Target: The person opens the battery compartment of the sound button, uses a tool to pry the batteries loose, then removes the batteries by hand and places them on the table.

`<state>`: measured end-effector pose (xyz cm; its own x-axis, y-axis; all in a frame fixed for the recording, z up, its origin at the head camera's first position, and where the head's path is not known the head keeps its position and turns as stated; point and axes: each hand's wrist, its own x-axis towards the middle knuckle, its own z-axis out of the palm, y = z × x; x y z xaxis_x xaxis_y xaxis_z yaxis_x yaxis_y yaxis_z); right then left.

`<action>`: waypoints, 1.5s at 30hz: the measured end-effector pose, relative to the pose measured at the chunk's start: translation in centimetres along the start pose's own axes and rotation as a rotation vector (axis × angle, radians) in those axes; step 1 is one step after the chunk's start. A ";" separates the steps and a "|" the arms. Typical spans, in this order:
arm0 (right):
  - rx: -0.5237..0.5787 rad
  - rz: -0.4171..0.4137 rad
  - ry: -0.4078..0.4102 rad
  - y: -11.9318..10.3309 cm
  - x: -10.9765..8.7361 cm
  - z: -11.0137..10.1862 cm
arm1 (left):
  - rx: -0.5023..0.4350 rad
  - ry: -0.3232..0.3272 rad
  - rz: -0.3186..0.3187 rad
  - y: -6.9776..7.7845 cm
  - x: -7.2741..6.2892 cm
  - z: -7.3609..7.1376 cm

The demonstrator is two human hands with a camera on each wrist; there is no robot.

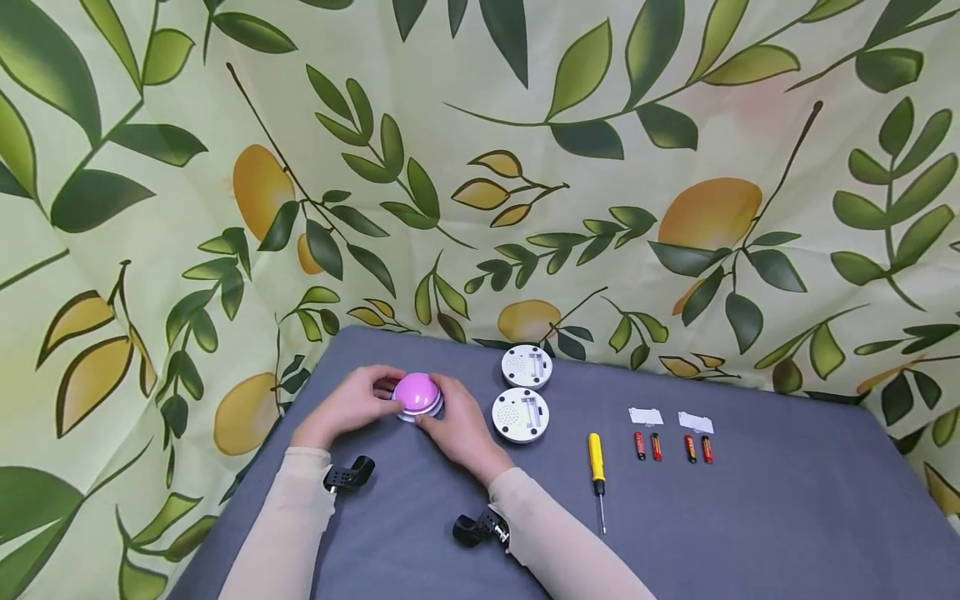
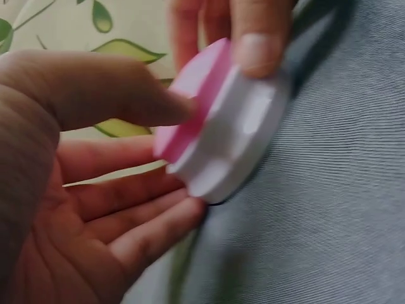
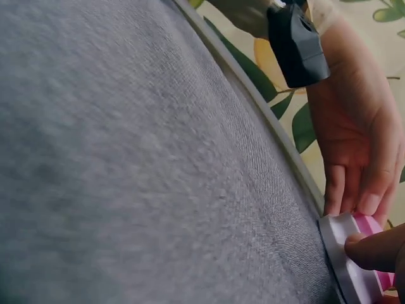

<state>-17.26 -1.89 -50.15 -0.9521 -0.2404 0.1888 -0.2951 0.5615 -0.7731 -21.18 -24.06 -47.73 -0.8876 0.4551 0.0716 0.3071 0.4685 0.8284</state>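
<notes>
Both hands hold a round push button (image 1: 417,393) with a pink dome and a white base, near the left side of the table. My left hand (image 1: 363,407) has its thumb on the pink dome and its fingers along the side of the base, as the left wrist view shows. From the other side my right hand (image 1: 463,423) grips the button, with its thumb (image 3: 373,250) on the white base. Just right of that hand lie two white discs, the nearer one (image 1: 510,425) and the farther one (image 1: 514,377), undersides up, showing speaker holes and uncovered battery compartments.
A yellow-handled screwdriver (image 1: 596,460) lies right of the discs. Beyond it are two white battery covers (image 1: 646,416), with several red-and-black batteries (image 1: 640,446) in pairs below them. Leaf-printed cloth (image 1: 420,275) hangs behind the grey table (image 1: 750,525).
</notes>
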 end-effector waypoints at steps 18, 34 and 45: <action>-0.052 -0.050 -0.140 0.5 -7.9 -4.7 | 0.083 -0.432 -0.164 7.6 -0.9 4.1; -0.031 -0.106 -0.260 4.4 -15.6 -13.2 | 0.011 -0.602 0.042 11.3 -1.0 12.0; -0.004 -0.230 -0.245 6.9 -16.5 -15.1 | 0.037 -0.429 0.166 9.5 -1.2 16.2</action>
<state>-4.75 17.90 -49.42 -0.8132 -0.5442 0.2063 -0.5006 0.4732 -0.7249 -11.60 -7.91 -48.95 -0.6058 0.7946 -0.0412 0.4520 0.3863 0.8041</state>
